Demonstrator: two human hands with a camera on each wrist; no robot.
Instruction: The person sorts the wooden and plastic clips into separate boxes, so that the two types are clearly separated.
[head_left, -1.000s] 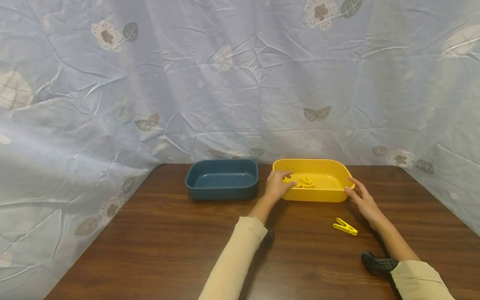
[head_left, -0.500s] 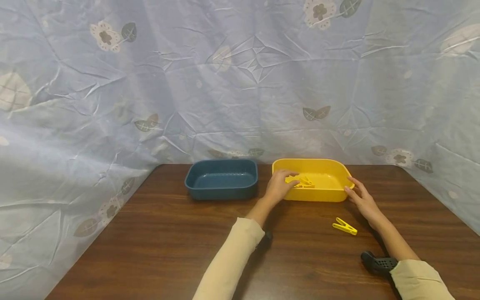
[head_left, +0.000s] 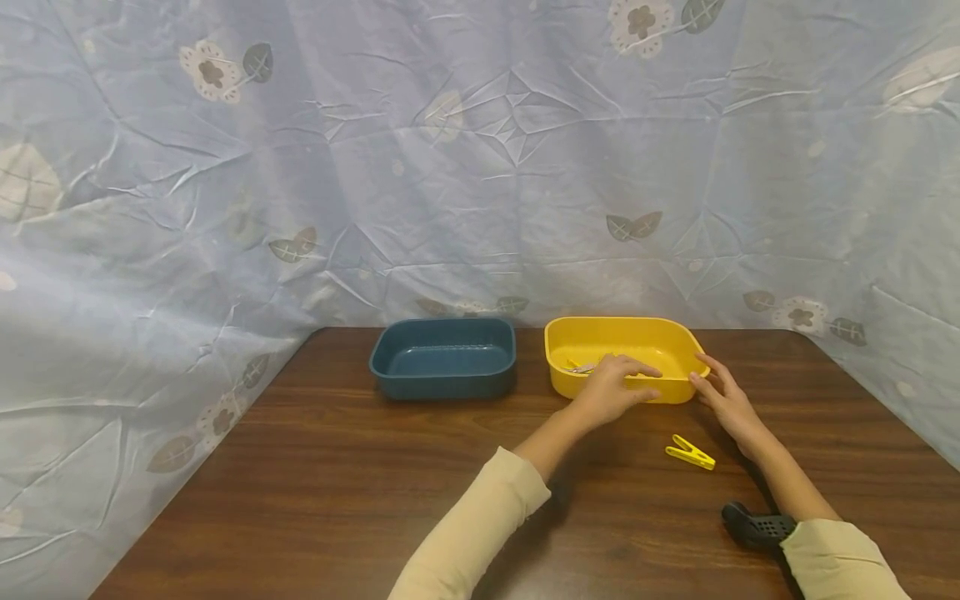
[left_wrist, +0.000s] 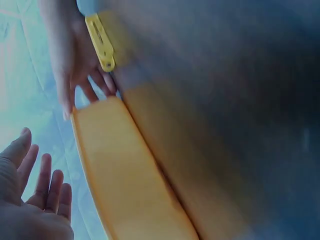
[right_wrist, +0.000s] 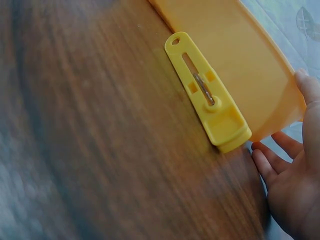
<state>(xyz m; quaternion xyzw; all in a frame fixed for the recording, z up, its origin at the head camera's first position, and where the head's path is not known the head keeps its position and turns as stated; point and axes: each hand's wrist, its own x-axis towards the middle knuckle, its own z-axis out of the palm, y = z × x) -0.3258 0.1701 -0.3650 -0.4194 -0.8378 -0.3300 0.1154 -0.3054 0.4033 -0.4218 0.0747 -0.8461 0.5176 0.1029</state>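
My left hand [head_left: 611,390] is at the front of a yellow plastic basin [head_left: 678,392], over its near rim. Its fingers are spread and hold nothing; in the left wrist view the left hand [left_wrist: 37,200] is apart from the basin wall [left_wrist: 120,165]. At the basin's right end, my right hand [head_left: 731,408] rests fairly straight fingers against the corner and rim. A yellow clothespin [head_left: 690,452] lies on the table before the basin, near the right hand, untouched. Inside the basin, small clothespins [head_left: 580,367] show partly; the left hand hides the others.
A dark blue basin [head_left: 442,387] stands left of the yellow one on the brown wooden table [head_left: 337,500]. Patterned light fabric [head_left: 450,208] hangs behind and at both sides. A black strapped device [head_left: 757,527] sits on the right wrist.
My left hand has moved right, from the basin's left inside corner to over its front rim, uncovering part of the clothespins there. The right hand and the clothespin on the table stay put.
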